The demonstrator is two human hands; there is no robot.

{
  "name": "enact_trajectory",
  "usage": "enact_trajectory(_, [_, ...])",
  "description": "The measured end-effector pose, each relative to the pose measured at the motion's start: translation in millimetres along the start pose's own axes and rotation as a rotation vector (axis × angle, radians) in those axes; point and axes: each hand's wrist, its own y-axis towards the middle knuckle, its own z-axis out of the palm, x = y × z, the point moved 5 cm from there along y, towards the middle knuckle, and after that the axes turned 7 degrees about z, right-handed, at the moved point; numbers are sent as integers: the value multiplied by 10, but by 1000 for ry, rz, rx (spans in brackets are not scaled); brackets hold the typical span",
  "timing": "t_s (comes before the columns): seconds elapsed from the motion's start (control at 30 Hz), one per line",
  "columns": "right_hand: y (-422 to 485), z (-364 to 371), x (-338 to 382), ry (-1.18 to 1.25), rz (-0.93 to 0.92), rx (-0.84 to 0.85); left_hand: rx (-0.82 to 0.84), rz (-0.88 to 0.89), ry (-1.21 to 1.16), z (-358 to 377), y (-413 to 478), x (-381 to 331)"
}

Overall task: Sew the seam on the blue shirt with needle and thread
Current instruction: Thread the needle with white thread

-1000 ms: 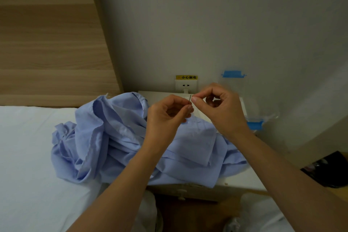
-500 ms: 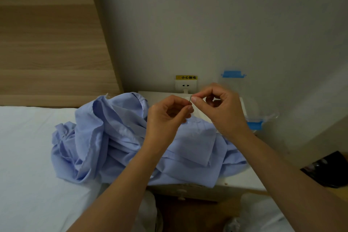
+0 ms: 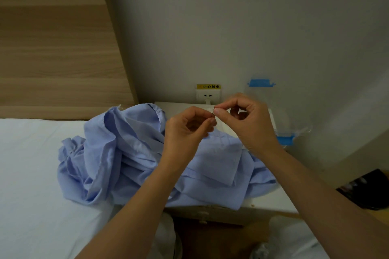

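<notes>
**A:** Fingers point(image 3: 219, 112) of the right hand point(image 3: 252, 124) pinch the needle point(image 3: 213, 110). The left hand point(image 3: 185, 130) is pinched shut at its 8 o'clock, presumably on the thread. Neither has budged in the last second, so probably still threading.

**B:** Yep, no stitches yet. The thread's too fine to see. The blue shirt point(image 3: 130, 153) lies crumpled at 6 o'clock under both hands.

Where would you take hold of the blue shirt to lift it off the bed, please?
I'd pinch the blue shirt at the raised fold along its upper left edge, coming down from above left. That ridge stands up off the white bed, so fingers can likely close round it, while the right part lies flat on the nightstand.
</notes>
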Motion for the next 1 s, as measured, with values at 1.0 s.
enact_trajectory(1.0, [2,-3,26,61,43,41,-32,97,121,-48,16,42])
